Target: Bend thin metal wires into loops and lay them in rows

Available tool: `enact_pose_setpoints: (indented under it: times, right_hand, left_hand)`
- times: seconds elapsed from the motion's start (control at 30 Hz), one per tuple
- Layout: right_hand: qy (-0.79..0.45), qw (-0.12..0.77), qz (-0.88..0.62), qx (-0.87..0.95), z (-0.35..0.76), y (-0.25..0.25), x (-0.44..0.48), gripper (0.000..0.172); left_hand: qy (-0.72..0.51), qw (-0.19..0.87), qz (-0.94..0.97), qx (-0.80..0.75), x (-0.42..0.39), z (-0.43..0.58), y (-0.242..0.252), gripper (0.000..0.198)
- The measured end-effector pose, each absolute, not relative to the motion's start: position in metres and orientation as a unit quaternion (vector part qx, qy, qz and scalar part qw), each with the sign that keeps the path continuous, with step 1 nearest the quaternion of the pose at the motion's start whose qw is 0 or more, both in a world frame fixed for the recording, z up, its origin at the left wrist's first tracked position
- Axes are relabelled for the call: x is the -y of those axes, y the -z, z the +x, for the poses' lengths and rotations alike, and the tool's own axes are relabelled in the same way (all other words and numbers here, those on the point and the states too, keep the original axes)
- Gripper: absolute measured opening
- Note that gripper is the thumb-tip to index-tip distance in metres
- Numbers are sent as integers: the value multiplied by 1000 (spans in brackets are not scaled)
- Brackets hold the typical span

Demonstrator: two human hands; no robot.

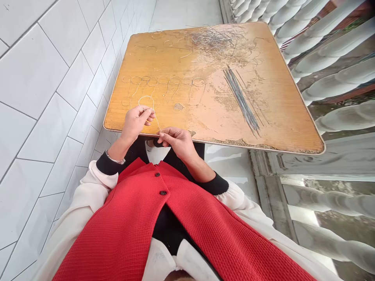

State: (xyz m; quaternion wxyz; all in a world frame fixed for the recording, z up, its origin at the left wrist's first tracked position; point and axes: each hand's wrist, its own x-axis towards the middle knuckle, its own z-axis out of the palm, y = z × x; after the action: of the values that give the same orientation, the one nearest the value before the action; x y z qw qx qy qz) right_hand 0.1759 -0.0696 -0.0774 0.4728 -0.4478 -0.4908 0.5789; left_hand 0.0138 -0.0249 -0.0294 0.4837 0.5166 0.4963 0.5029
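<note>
A thin piece of wire (145,99) is bent into a loop above the near left edge of the wooden board (205,109). My left hand (135,121) pinches the loop at its base, fingers closed. My right hand (176,140) pinches the wire's straight tail at the board's near edge. A row of finished wire loops (164,81) lies just beyond my left hand. A bundle of straight wires (241,99) lies to the right, well away from both hands. A tangled heap of wire (218,41) sits at the far end.
The board rests between a white tiled wall (43,97) on the left and a white stone balustrade (331,66) on the right. My red vest (140,222) and white sleeves fill the lower part of the view. The board's near edge is chipped.
</note>
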Motion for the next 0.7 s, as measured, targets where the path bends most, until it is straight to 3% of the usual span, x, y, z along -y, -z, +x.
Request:
enact_pose_setpoints:
  times: [0.7]
  right_hand:
    - [-585,469,-445,490,175,76,70,39]
  left_hand:
    - [-488,532,508,-469,31,16,32,15]
